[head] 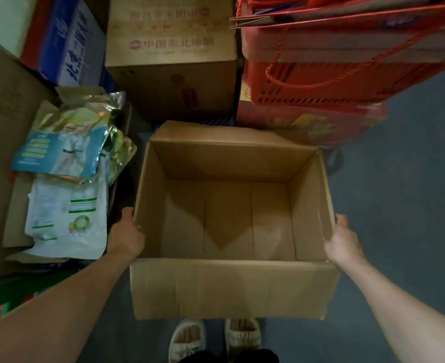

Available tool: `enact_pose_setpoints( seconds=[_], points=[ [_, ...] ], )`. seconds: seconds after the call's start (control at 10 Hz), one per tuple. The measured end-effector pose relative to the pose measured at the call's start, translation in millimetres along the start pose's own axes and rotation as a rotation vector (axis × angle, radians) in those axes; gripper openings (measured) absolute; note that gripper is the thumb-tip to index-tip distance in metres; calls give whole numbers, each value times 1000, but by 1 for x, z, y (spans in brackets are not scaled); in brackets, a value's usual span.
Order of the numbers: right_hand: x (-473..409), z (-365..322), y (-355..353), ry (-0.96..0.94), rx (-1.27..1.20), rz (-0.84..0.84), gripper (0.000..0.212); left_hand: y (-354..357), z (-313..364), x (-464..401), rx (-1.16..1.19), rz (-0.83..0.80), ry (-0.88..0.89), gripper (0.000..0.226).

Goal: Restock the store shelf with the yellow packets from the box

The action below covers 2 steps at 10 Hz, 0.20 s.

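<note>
An open brown cardboard box (pixel 231 286) fills the middle of the view, above the floor and my feet. Its inside is bare, with no packets in it. My left hand (pixel 126 237) grips the box's left wall, thumb at the rim. My right hand (pixel 343 241) grips the right wall in the same way. No yellow packets and no store shelf are in view.
Left of the box, an open carton (pixel 17 231) holds white, blue and foil pouches (pixel 66 163). Stacked cartons (pixel 171 56) stand straight ahead. Red baskets and red gift boxes (pixel 334 82) are piled at the right. Blue-grey floor (pixel 399 192) lies to the right.
</note>
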State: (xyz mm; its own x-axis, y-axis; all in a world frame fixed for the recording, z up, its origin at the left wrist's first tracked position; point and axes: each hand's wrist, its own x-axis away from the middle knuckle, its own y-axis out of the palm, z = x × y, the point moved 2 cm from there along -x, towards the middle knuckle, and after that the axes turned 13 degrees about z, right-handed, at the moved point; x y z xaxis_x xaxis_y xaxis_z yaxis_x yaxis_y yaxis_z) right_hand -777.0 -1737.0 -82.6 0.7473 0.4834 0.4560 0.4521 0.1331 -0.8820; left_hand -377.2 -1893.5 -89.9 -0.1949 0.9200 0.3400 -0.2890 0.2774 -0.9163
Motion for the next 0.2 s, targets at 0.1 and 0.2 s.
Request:
enact_pose_setpoints(
  seconds=[0.1,0.2],
  points=[
    [10,-11,-6,-68,7,-143,77,-10,5,2,60,-119,-8,58],
    [31,-30,-26,-161,39,-186,85,-31,17,15,67,-193,82,69]
  ],
)
